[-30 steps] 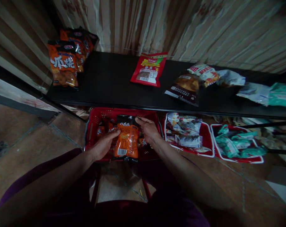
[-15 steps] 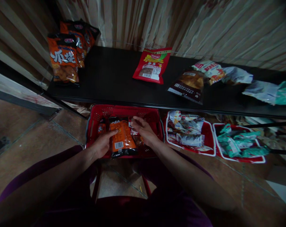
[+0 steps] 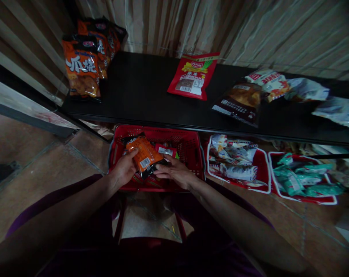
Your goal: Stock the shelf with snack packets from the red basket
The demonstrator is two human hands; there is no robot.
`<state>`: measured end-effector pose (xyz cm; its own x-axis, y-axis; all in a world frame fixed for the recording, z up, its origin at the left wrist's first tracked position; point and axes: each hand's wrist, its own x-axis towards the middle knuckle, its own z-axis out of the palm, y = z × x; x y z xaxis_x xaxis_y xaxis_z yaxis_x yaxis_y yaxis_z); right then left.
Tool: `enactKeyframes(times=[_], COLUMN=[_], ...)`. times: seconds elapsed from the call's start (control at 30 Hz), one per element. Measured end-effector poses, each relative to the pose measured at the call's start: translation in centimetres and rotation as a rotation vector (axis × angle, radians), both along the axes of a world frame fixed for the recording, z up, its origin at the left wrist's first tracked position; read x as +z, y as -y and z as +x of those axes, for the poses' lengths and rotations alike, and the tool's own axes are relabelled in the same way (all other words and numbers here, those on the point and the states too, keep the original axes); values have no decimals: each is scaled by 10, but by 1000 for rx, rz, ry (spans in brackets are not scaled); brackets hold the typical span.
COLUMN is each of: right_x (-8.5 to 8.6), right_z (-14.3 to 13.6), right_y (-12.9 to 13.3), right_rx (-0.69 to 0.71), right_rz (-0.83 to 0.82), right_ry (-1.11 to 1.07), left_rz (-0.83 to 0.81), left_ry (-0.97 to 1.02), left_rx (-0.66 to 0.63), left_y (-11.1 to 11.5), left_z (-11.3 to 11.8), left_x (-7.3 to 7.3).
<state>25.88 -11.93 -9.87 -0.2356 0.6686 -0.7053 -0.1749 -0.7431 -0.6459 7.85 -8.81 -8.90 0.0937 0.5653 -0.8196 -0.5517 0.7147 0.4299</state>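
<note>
An orange and black snack bag lies tilted over the red shopping basket, its barcode side up. My left hand grips the bag's left side, thumb on top and the other fingers hidden beneath. At its black lower right corner, the fingers of my right hand close around the edge. Behind the bag, inside the basket, a red packet with a white label and a green corner shows. Other packets under the bag are mostly covered.
On the black shelf stand orange snack bags, a red pouch, a brown bag and several pale packets. Two smaller baskets to the right hold white packets and green packets.
The orange bag has turned, its lower end swinging right. My right hand has moved down from the basket's back to the bag's lower corner. The view has shifted slightly.
</note>
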Motion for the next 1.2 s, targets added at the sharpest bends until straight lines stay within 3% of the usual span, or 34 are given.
enactKeyframes(times=[0.13, 0.27, 0.4, 0.53, 0.63, 0.77, 0.97, 1.2], right_x=[-7, -6, 5, 8, 1, -3, 12, 6], right_z=[-2, 2, 0, -9, -13, -13, -11, -16], right_y=[4, 0, -2, 4, 8, 6, -5, -3], right_rx=[-22, 30, 215, 410, 479, 443, 251, -84], right_rz=[63, 447, 865, 964, 948, 803, 509, 168], right_ry=[55, 450, 706, 728, 710, 644, 243, -16], left_rz=[3, 34, 84, 122, 138, 144, 143, 219], left_ry=[-28, -77, -101, -139, -147, -128, -165, -247], left_rx=[-6, -2, -16, -29, -55, -112, -126, -230], left_y=[0, 2, 5, 10, 12, 13, 15, 20], left_z=[2, 4, 9, 13, 15, 14, 10, 7], left_x=[-1, -1, 0, 2, 1, 1, 9, 4])
